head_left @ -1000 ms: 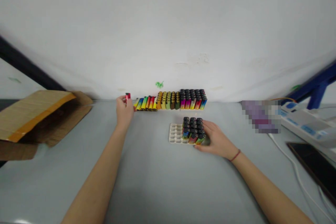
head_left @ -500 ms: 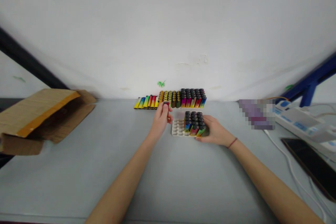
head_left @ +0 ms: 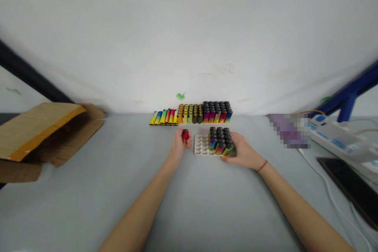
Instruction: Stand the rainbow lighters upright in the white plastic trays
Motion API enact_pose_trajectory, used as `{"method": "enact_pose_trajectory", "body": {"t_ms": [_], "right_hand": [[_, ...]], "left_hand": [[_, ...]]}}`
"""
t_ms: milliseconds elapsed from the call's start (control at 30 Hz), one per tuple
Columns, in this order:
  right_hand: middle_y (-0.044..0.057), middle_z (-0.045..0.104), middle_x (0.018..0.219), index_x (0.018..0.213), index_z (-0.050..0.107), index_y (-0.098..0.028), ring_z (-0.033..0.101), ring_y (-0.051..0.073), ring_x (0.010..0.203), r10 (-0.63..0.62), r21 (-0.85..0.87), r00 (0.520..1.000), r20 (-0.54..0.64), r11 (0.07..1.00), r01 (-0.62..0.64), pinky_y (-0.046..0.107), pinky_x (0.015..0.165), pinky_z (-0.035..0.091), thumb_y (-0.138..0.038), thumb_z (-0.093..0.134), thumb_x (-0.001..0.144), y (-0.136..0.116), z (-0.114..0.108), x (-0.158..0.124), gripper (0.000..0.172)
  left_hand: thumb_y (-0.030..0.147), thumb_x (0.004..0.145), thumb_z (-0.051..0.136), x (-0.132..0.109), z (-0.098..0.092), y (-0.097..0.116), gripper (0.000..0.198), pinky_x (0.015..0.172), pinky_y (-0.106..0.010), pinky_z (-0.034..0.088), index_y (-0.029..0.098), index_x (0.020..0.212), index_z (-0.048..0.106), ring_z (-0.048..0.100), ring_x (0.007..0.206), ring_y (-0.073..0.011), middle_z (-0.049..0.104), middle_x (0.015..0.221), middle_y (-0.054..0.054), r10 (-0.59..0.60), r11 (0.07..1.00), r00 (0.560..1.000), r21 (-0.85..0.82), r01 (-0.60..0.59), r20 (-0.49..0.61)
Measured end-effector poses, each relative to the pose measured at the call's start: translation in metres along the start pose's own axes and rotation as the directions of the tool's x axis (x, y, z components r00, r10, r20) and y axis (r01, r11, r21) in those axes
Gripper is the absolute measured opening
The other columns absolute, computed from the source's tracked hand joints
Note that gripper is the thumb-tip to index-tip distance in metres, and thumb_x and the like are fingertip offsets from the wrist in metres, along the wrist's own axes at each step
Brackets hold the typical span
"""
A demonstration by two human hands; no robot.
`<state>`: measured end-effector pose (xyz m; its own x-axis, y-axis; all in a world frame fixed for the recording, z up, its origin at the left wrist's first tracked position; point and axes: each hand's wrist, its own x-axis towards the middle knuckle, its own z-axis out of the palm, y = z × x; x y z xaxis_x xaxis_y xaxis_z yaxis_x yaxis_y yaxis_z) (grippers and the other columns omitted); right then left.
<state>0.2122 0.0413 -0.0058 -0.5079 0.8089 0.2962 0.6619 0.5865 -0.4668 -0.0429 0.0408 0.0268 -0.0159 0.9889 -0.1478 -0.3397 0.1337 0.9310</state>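
Red lighter (head_left: pixel 185 135) in your left hand (head_left: pixel 177 143), just left of the tray (head_left: pixel 202 146)

Room first: grey table (head_left: pixel 189 204) runs from the tray's near edge back to you, and leftward from the tray to the carton (head_left: pixel 41 130), well apart. Behind the tray, a narrow strip, then standing lighters (head_left: pixel 217 112) close against the wall (head_left: pixel 147 39). Right of the tray, past your right hand (head_left: pixel 242 150): power strip (head_left: pixel 333 138) and phone (head_left: pixel 348 189), both well apart from it.

Left fingers are curled round the red lighter, dark top up; can't tell if that hand touches the table. Your right hand clasps the tray's right end, thumb at the near side, fingers behind, fingertips partly hidden. Thin red cord (head_left: pixel 262 166) on that wrist.

Tray: pale, looks plastic, rounded cups. Hollows show in its left part; packed lighters (head_left: pixel 220 139), black-topped, fill the right part, a few near ones tilted. Lying lighters (head_left: pixel 163 117), behind and left of the tray, side by side, bright multicoloured bodies. Carton: brown cardboard, orange tape along the edge, mouth toward the tray. Wall: white, scuffed.
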Motion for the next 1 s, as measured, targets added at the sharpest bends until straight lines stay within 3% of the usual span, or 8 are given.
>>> {"method": "enact_pose_trajectory", "body": {"t_ms": [200,367,800,1000], "right_hand": [[0.019,0.06,0.131,0.133,0.051,-0.014,0.055,0.037,0.121,-0.014,-0.025,1.0,-0.007,1.0,0.014,0.054,0.104,0.041,-0.048,0.071,0.072,0.0002,0.0008,-0.0025,0.073],[0.02,0.06,0.131,0.132,0.051,-0.012,0.055,0.037,0.121,-0.015,-0.048,1.0,-0.001,0.999,0.015,0.054,0.103,0.041,-0.047,0.071,0.072,0.0007,0.0011,-0.0028,0.073],[0.019,0.06,0.131,0.135,0.049,-0.015,0.055,0.037,0.121,-0.026,-0.058,1.0,-0.016,0.998,0.025,0.054,0.103,0.041,-0.048,0.07,0.073,0.0003,0.0028,-0.0036,0.073],[0.02,0.06,0.13,0.133,0.051,-0.014,0.056,0.037,0.119,-0.022,-0.063,1.0,-0.009,0.998,0.022,0.054,0.102,0.042,-0.048,0.07,0.073,-0.0008,0.0017,-0.003,0.072]], "left_hand": [[0.061,0.082,0.04,-0.0065,0.001,-0.0004,0.05,0.037,-0.018,0.022,0.021,0.052,0.038,0.022,0.034,-0.0063,0.024,0.038,0.008,-0.066,0.997,0.997,-0.031,0.064,-0.05],[0.047,0.085,0.034,-0.0092,0.0055,0.0003,0.041,0.036,-0.018,0.016,0.022,0.052,0.035,0.017,0.033,-0.0069,0.02,0.038,0.008,-0.089,0.995,0.983,-0.065,0.08,-0.159],[0.056,0.081,0.045,-0.01,0.006,-0.0063,0.043,0.036,-0.017,0.019,0.021,0.057,0.039,0.021,0.036,-0.0056,0.024,0.043,0.009,0.004,0.996,0.98,-0.087,-0.022,-0.201],[0.044,0.083,0.041,-0.008,0.0058,-0.0012,0.033,0.036,-0.018,0.016,0.021,0.058,0.039,0.02,0.035,-0.0061,0.025,0.043,0.009,-0.024,0.995,0.964,-0.103,-0.003,-0.265]]}}
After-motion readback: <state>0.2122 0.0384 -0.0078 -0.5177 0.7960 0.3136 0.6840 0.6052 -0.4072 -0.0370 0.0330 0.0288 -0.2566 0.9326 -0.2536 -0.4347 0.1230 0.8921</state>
